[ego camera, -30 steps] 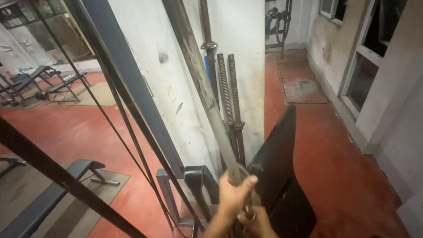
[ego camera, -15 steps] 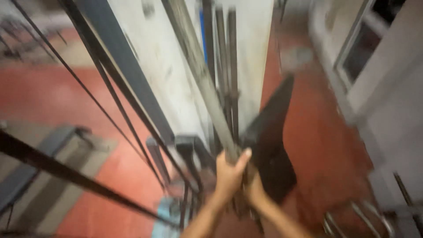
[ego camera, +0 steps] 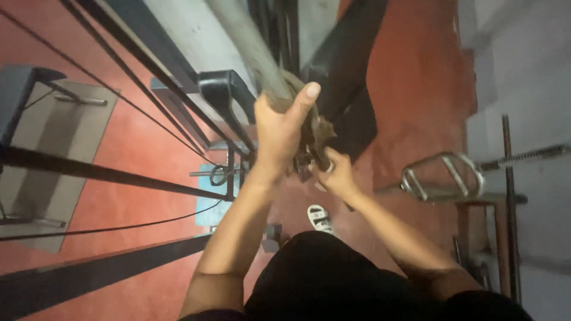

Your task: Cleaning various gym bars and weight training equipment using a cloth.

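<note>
A long grey metal bar leans up against the white pillar. My left hand is wrapped around the bar low down, thumb up. Just below and to the right, my right hand grips the bar's lower end, where a dark collar or fitting sits. Behind the hands stands a black padded seat panel, tilted against the pillar. My sandalled foot shows on the red floor under the hands.
Black machine frame beams and thin cables cross the left side. A grey bench stands on a mat at far left. A chrome triangular handle and threaded bars lie at right near the white wall.
The view has tipped steeply down from the pillar to the floor. Both hands stay on the bar; my right hand now shows lower on its end.
</note>
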